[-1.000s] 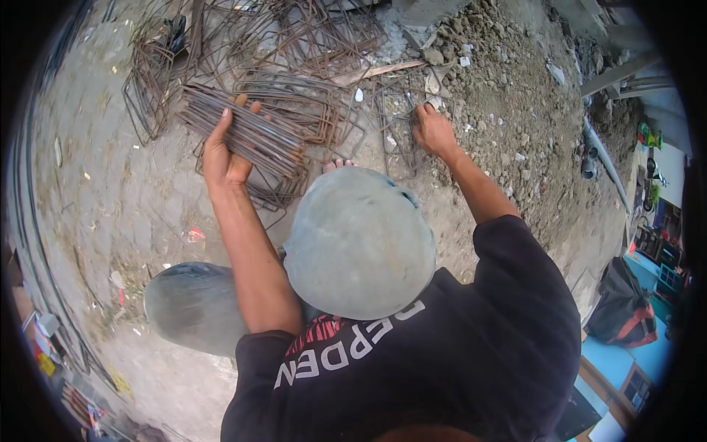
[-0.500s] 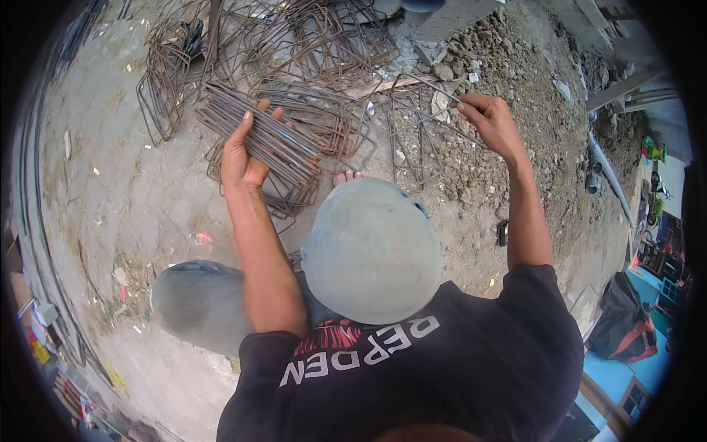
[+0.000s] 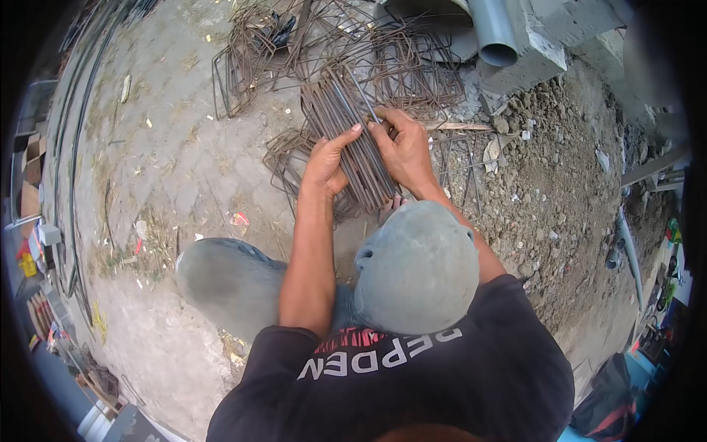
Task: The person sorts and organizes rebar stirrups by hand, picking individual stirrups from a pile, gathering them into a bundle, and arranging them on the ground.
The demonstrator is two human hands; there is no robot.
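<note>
My left hand is closed around a bundle of rusty bent rebar stirrups, its thumb lying across the near bars. The stacked stirrups tilt, their far end up and to the left, above the ground in front of my knees. At the bundle's right side, my right hand pinches one stirrup against the stack. Its fingertips partly hide where that bar meets the others. More stirrups lie on the ground under and left of the bundle.
A tangled heap of bent stirrups lies ahead. Beyond it are a grey pipe and concrete blocks. Loose soil and rubble cover the right side. Long bars run along the left. My knee rises close below my hands.
My right hand has come left with a stirrup, from out over the rubble to the bundle's right side. The bundle in my left hand has turned steeper, and the camera view has shifted.
</note>
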